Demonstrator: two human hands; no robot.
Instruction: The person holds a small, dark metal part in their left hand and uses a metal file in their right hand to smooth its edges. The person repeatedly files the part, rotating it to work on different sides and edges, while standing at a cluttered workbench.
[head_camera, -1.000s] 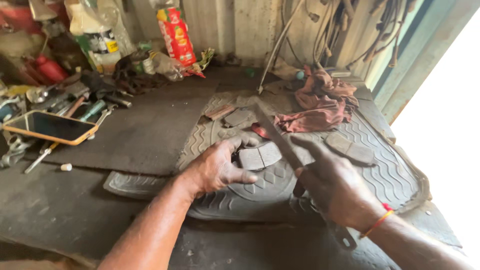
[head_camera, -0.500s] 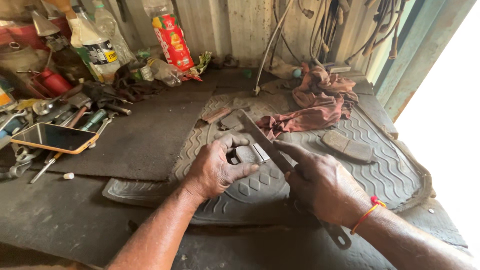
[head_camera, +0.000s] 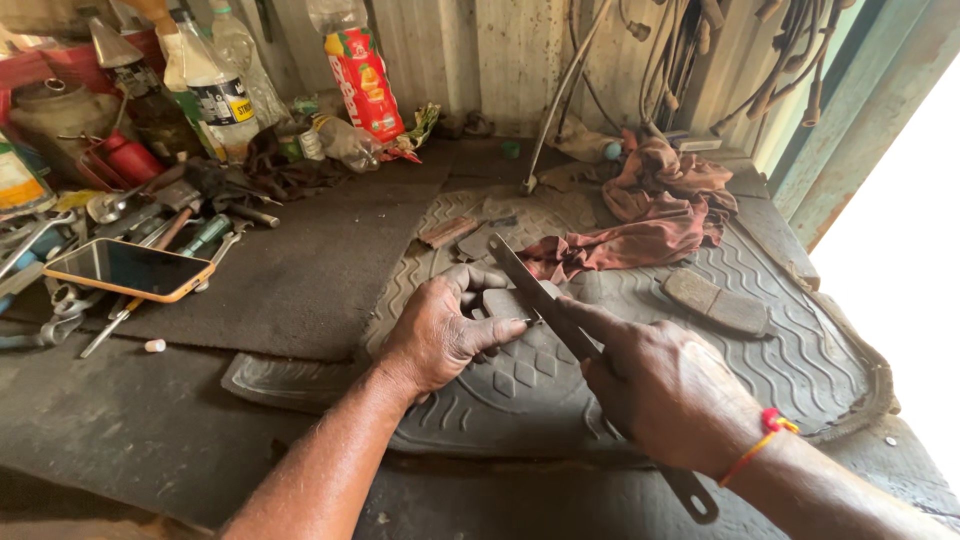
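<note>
In the head view, the left hand (head_camera: 445, 335) lay palm-down on the grey ribbed rubber floor mat (head_camera: 800, 370), fingers spread and curled over a small flat grey pad-shaped piece (head_camera: 508, 300). It looked pinned there, probably so that it would not slide under the tool. The thumb pointed right along the near edge of the piece, toward the blade. The right hand (head_camera: 665, 390) was clenched round a long flat dark metal file (head_camera: 545, 300), its forefinger stretched along the top, most likely to press and steer it. The file ran slantwise from the far left, over the piece, back through the fist; its looped tail (head_camera: 695, 495) stuck out below the wrist, which wore a red and orange thread band (head_camera: 765, 432).

The piece sat directly under the left fingers and just left of the right forefinger, with the file touching or nearly touching it; the exact contact could not be made out.

A second worn flat pad (head_camera: 715, 302) lay well apart to the right on the mat, and a crumpled reddish-brown rag (head_camera: 650, 215) beyond it. Away to the left rested an orange-cased phone (head_camera: 128, 270) among scattered spanners (head_camera: 40, 240), with plastic bottles (head_camera: 215, 85) against the corrugated wall.
</note>
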